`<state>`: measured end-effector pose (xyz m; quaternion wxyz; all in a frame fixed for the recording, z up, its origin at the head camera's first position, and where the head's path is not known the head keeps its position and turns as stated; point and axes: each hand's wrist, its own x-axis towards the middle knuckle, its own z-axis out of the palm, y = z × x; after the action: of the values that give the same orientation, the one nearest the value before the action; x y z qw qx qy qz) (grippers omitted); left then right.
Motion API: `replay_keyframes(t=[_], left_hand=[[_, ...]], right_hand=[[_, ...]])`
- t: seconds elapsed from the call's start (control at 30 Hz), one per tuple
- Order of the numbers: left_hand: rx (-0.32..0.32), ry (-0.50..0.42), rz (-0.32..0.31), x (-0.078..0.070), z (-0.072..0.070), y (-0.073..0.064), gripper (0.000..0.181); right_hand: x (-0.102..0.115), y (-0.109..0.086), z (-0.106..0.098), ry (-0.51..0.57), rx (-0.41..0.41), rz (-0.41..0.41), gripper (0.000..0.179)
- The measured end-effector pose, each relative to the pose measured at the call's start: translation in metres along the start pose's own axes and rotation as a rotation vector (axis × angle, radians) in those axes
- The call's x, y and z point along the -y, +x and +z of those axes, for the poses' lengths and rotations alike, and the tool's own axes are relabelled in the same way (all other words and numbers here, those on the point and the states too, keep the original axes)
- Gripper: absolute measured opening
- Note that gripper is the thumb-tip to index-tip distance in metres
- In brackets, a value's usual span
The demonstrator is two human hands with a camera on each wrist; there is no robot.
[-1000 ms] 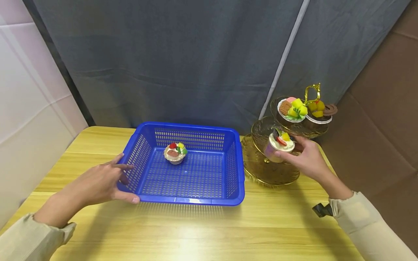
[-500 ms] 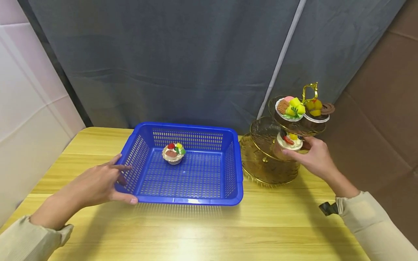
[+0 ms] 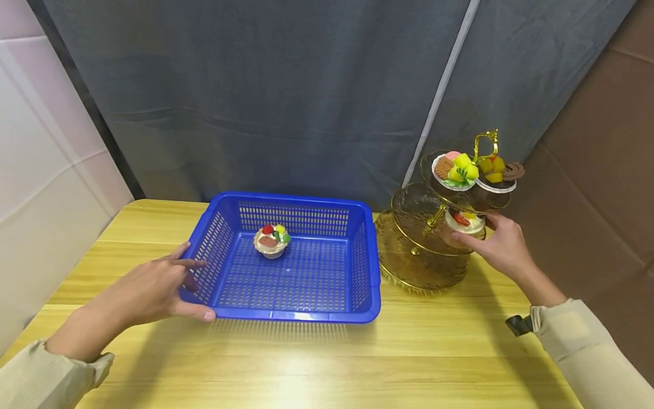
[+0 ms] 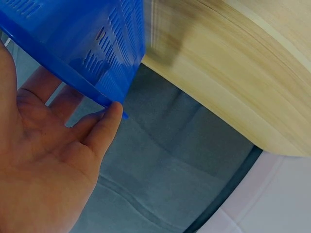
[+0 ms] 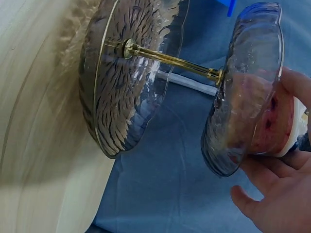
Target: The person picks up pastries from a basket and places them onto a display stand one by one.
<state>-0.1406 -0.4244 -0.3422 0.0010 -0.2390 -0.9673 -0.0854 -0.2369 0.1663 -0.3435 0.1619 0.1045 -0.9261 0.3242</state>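
My right hand [image 3: 501,247] grips a dessert cup [image 3: 464,223] topped with cream and fruit, thumb on one side and fingers on the other. The cup is at the middle tier of a gold-rimmed three-tier stand [image 3: 424,278], beneath the top plate's edge. In the right wrist view the cup's reddish side [image 5: 272,121] shows over and through the clear plate [image 5: 228,126]. My left hand [image 3: 153,289] rests with spread fingers on the near left corner of a blue plastic basket [image 3: 327,317]. A fruit tart [image 3: 272,243] sits inside the basket, toward its left.
Two chocolate-coloured dessert cups, one with green and yellow toppings [image 3: 457,172] and one with a brown biscuit [image 3: 495,176], stand on the top tier by the gold handle [image 3: 486,145]. A grey curtain [image 3: 286,113] hangs behind the wooden table [image 3: 286,369].
My right hand has carried the dessert cup rightward and back, from in front of the stand to under the top tier. The left hand and basket stay in place.
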Motion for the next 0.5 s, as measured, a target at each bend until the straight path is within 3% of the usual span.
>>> replay_keyframes(t=[0.5], left_hand=[[-0.004, -0.001, -0.003, -0.0002, 0.0009, -0.0006, 0.066]], right_hand=[[-0.0048, -0.0027, -0.0092, 0.021, 0.057, 0.048, 0.069]])
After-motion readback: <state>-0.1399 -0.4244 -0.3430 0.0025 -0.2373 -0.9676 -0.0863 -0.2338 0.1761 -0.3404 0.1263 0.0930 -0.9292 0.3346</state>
